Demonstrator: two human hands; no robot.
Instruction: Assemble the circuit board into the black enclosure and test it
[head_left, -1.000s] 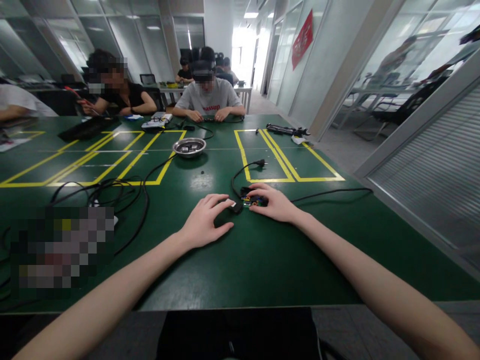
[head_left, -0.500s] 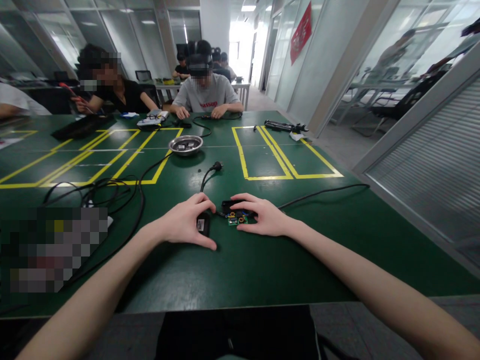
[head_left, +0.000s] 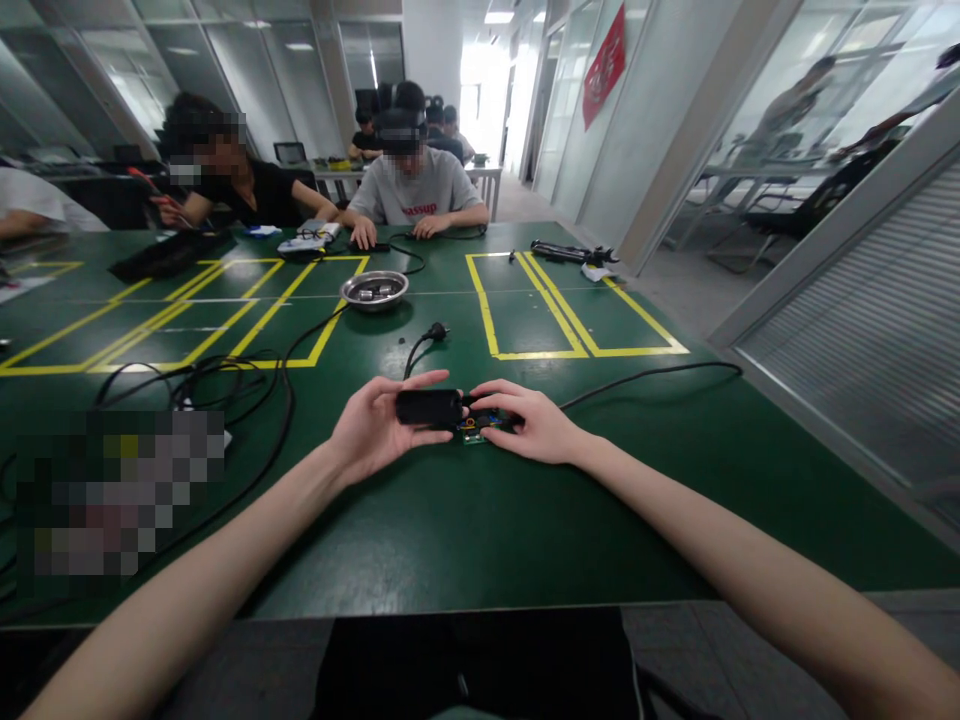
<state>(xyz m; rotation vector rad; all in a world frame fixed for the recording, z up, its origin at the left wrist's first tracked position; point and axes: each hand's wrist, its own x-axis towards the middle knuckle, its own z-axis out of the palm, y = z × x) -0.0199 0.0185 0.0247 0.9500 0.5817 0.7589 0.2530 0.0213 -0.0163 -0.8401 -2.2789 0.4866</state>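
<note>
My left hand (head_left: pixel 369 428) holds a black plastic cover (head_left: pixel 429 407), half of a small casing, lying across its fingers with the palm turned upward. The cover's right end is close to a small green circuit board (head_left: pixel 472 437) with coils and thin coloured wires. My right hand (head_left: pixel 541 428) is curled around that board from the right, fingertips on it and close to the cover. Part of the board is hidden under the right fingers. A black power cord runs off to the right, and a short cord with a plug (head_left: pixel 436 332) lies beyond my left hand.
A metal bowl (head_left: pixel 374 291) with metal parts stands farther back. Coiled black cable (head_left: pixel 217 385) lies at left, by a blurred-out item. Yellow tape (head_left: pixel 536 354) marks rectangles on the green table (head_left: pixel 390 560). Across it, a person in a grey shirt (head_left: pixel 420 188) works; a black tripod (head_left: pixel 570 252) lies back right.
My left hand has picked up the black cover, rolled palm-up and moved it toward the circuit board. My right hand stays at the board, shifted only slightly.
</note>
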